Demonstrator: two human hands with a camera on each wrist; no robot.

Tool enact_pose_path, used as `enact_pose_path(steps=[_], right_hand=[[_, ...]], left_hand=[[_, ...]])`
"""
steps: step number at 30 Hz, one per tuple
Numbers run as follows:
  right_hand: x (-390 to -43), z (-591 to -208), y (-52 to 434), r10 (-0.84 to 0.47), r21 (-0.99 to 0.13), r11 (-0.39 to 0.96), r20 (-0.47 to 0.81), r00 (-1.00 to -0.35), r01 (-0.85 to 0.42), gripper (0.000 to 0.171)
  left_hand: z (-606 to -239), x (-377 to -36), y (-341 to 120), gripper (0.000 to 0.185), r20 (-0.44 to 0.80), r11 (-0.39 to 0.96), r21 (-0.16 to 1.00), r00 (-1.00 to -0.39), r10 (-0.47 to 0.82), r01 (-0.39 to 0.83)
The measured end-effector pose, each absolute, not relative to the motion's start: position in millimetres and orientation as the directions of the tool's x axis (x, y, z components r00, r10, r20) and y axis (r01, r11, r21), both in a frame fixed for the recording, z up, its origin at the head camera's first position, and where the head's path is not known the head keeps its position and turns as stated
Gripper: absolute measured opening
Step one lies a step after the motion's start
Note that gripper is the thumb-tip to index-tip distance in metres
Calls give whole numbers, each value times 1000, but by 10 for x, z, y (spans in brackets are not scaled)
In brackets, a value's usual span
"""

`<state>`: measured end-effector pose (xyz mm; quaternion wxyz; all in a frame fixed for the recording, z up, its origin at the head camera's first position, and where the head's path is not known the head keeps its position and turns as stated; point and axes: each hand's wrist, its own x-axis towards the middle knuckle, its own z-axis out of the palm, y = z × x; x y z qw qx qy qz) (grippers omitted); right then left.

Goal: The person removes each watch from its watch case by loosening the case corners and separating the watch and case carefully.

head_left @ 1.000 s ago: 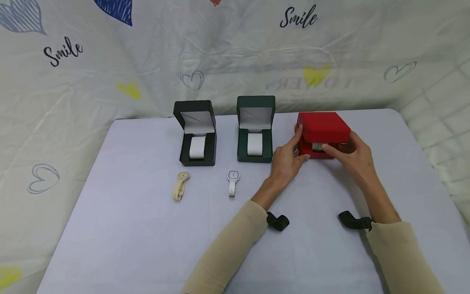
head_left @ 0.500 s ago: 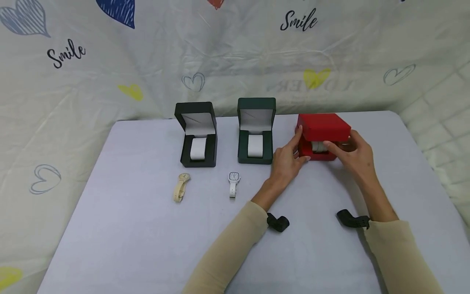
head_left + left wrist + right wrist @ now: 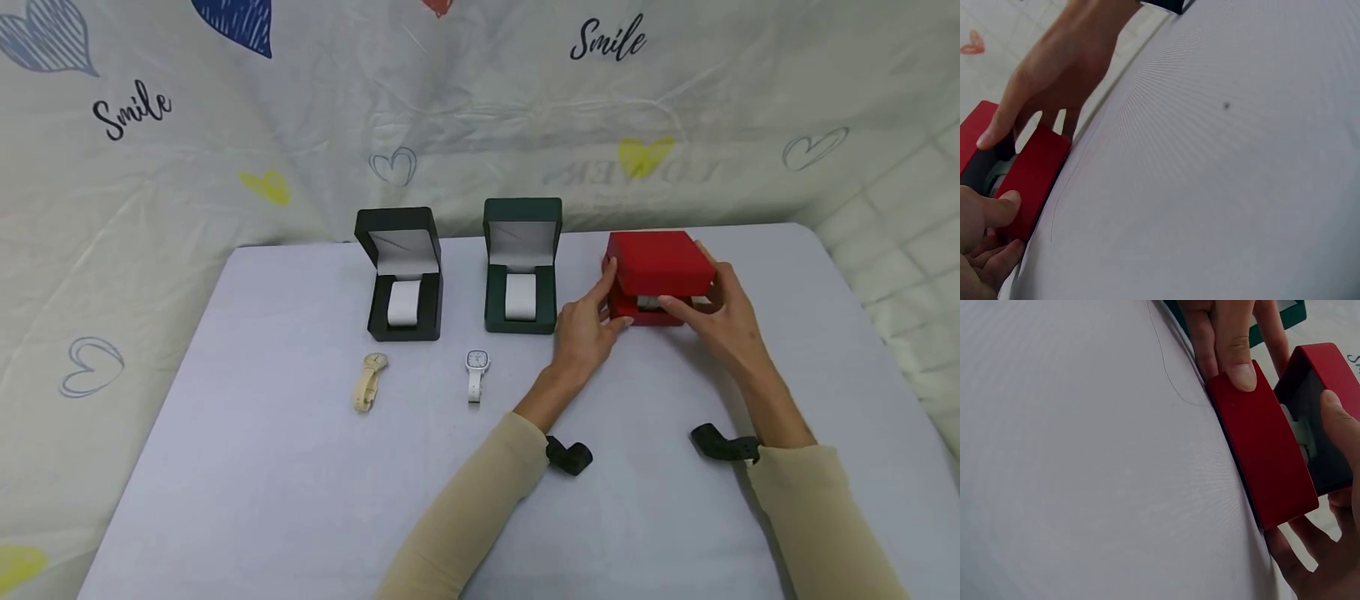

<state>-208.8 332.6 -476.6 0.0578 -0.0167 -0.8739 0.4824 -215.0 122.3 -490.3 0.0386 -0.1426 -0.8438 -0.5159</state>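
Observation:
A red watch box point(image 3: 660, 265) stands at the table's right rear with its lid part-way down. Inside, a pale greenish watch point(image 3: 1302, 434) shows through the gap, partly hidden by the lid. My left hand point(image 3: 585, 337) holds the box at its left side, thumb on the front of the red base point(image 3: 1266, 450). At the right side, my right hand point(image 3: 726, 312) grips the lid, its thumb at the front opening and a finger reaching up along the lid's side. In the left wrist view, the right hand point(image 3: 1063, 69) spans lid and base.
An open dark green watch box point(image 3: 521, 296) and an open black one point(image 3: 403, 302), each with a white cushion, stand to the left. In front lie a white watch point(image 3: 476, 362) and a cream watch point(image 3: 369, 379). A printed curtain point(image 3: 480, 100) hangs behind the table.
The red lid rose slightly, then came down a little, narrowing the gap over the watch. My right fingers have shifted up along the lid's right side. The left hand stays put.

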Motion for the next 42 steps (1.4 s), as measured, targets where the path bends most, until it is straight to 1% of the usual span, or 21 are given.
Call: enact_pose_path(steps=[2,6,9,12,16,19,23,28,33,37,40,42], right_hand=[[-2099,-4782,3339,80,-843,537,104,-991,-45,75],[-2104,-4765,3360,96,-819,572,119,-988,-43,69],[-2117,-4746,3370,104,-808,588,130,-986,-45,70],[-2138,-4742,3377,93,-829,552,164,-982,-86,71],[-2174,-4754,3389,72,-863,480,219,-973,-159,85],[-2191,-4751,3389,63,-857,488,226,-972,-168,91],[-2188,-4725,3383,65,-839,524,212,-975,-148,86],[-2181,-4695,3399,91,-839,531,195,-977,-118,82],[-2196,-4691,3427,112,-844,528,181,-977,-95,81],[-2215,-4683,3431,115,-847,525,171,-979,-86,81],[-2221,-4673,3426,116,-846,527,168,-979,-83,80],[-2223,-4668,3423,116,-847,525,170,-979,-85,79]], left_hand=[[-4904,-2145,1227,89,210,423,863,-957,200,278],[-4901,-2144,1232,87,213,429,859,-957,199,280],[-4900,-2147,1229,87,215,431,857,-956,199,282],[-4906,-2144,1224,87,211,417,865,-956,203,279],[-4915,-2139,1216,88,209,400,873,-956,207,278],[-4912,-2145,1211,88,217,397,873,-954,206,284],[-4906,-2152,1209,89,222,391,873,-952,213,291],[-4904,-2148,1215,89,226,391,871,-949,218,297],[-4910,-2149,1227,84,205,350,896,-953,222,274],[-4909,-2152,1230,73,194,331,908,-958,210,257],[-4911,-2147,1224,61,196,350,900,-958,207,260],[-4913,-2144,1217,58,196,362,895,-958,211,263]])
